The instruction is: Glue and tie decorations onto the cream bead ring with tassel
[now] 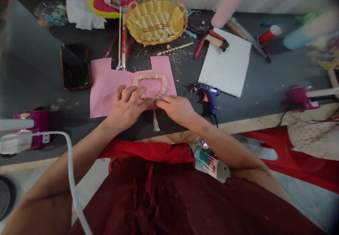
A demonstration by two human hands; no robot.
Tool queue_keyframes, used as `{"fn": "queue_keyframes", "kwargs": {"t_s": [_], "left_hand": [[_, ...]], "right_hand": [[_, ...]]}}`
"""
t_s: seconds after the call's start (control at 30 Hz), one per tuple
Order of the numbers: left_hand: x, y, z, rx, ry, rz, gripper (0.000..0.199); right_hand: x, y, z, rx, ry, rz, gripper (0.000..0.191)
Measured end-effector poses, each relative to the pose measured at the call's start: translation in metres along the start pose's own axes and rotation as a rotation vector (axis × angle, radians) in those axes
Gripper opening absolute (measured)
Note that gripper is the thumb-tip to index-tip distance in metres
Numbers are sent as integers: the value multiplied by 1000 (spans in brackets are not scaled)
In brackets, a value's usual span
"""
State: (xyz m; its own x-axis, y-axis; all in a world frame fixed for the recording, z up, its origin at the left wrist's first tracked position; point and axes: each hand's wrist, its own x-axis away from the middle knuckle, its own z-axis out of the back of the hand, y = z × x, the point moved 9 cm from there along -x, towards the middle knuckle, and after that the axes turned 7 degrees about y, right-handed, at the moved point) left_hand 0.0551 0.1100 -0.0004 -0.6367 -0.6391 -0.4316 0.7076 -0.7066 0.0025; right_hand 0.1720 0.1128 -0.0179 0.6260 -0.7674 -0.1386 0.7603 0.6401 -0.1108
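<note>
A loop of cream-coloured beads lies on a pink sheet with square-cut corners. My left hand rests over the loop's lower left, fingers bent and somewhat apart, with its thumb and index finger about the beads. At the bottom of the loop, my right hand pinches near where a pale tassel joins it. The tassel trails onto the dark tabletop between both hands. Exactly what lies between the right fingertips is hidden.
Behind the sheet stands a yellow wicker basket. A phone lies left; a blue glue gun and white board lie right. Pliers rest by the board. A white cable crosses my left arm.
</note>
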Motion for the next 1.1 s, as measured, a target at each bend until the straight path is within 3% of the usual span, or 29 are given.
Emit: {"fn": "queue_keyframes", "kwargs": {"t_s": [0.2,0.37,0.53,0.73,0.9,1.1], "left_hand": [[1,-2,-1,13,-11,17,41],[2,-4,-5,54,-42,55,41],[2,-6,-5,119,-52,93,45],[3,-3,-4,38,-11,26,47],[2,-5,-3,123,12,64,43],[0,-4,-2,128,-14,80,42]], "right_hand": [[4,1,4,10,4,24,24],[10,12,9,51,8,-41,29],[17,5,6,96,-4,30,35],[21,27,13,146,-4,-138,38],[21,27,10,114,-20,-99,38],[17,54,19,57,50,-308,34]]}}
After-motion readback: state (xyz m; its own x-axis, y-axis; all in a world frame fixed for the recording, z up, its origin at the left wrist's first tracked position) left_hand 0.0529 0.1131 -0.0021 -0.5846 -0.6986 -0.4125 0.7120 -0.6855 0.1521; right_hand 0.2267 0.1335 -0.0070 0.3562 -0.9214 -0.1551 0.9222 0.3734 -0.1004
